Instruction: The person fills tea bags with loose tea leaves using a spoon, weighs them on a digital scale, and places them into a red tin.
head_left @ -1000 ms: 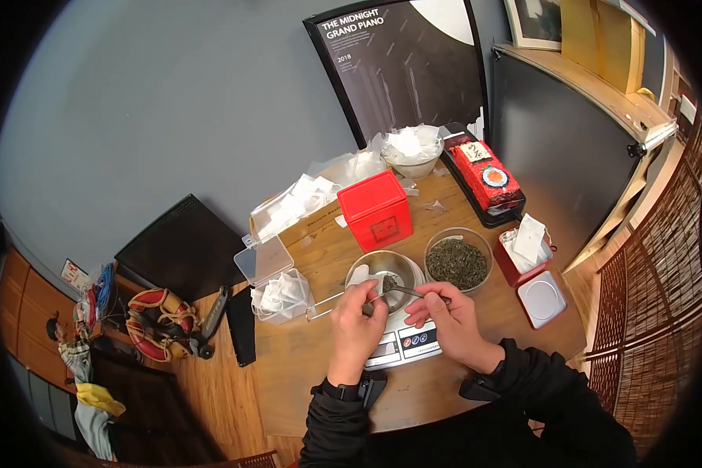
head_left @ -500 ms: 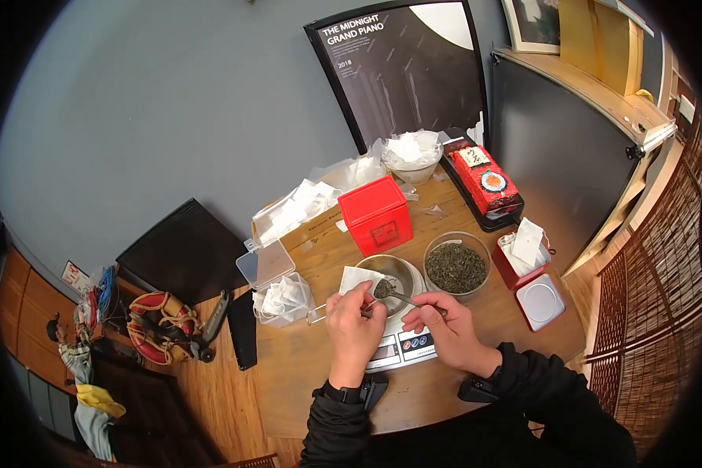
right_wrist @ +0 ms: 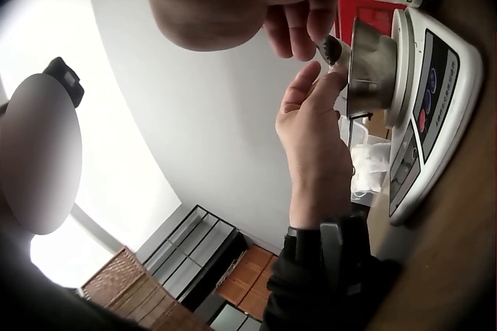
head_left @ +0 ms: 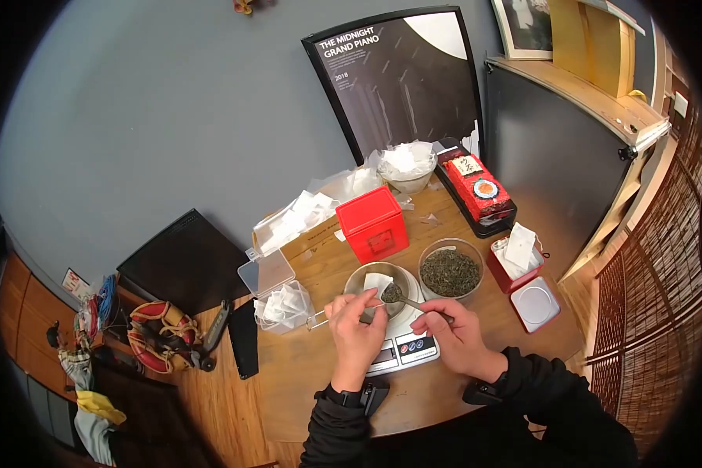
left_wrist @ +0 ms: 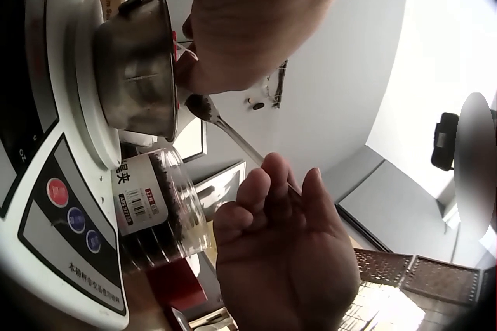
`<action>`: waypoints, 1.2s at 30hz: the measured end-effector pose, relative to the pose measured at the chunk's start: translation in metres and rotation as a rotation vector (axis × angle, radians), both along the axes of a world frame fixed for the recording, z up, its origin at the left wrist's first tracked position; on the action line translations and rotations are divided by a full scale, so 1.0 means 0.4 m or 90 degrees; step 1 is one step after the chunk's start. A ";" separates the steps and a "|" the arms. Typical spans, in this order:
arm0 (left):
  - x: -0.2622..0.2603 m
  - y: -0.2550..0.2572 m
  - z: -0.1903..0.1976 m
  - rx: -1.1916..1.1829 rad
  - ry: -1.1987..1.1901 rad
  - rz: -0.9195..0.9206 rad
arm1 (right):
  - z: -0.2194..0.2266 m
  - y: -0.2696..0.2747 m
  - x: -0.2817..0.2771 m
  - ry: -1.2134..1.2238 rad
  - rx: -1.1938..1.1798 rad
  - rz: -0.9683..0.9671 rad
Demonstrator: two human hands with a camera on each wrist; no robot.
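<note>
In the head view the left hand pinches a small white bag over the metal bowl. The right hand grips the handle of a spoon, whose bowl is heaped with dark dried leaves beside the bag. The metal bowl stands on a white scale. Just right of it is a round clear jar of dried leaves. In the left wrist view the spoon reaches toward the left fingers; whether it touches the bag is hidden.
A red box stands behind the bowl. A clear container of white bags is at the left, a red tin with white bags and its lid at the right. Farther back are a bowl of white bags and a red package.
The spoon has swung from lying across the metal bowl to beside the bag, its leaves now showing. The bag has turned and sits lower against the left fingers. The head view has shifted slightly.
</note>
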State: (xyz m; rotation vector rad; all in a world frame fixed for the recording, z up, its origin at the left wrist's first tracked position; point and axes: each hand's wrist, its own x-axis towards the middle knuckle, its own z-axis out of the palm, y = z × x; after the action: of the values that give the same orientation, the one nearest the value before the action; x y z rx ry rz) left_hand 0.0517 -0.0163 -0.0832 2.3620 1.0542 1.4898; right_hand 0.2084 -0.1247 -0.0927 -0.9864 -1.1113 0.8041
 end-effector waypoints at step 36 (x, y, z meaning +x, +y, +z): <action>-0.004 0.008 -0.033 -0.134 -0.021 -0.023 | -0.005 0.060 -0.001 0.098 -0.066 0.051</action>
State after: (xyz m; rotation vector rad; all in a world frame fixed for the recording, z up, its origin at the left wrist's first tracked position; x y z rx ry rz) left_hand 0.0501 -0.0132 -0.0964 2.1935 1.0949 1.3289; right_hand 0.2081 -0.1007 -0.0945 -0.9534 -0.9888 0.9942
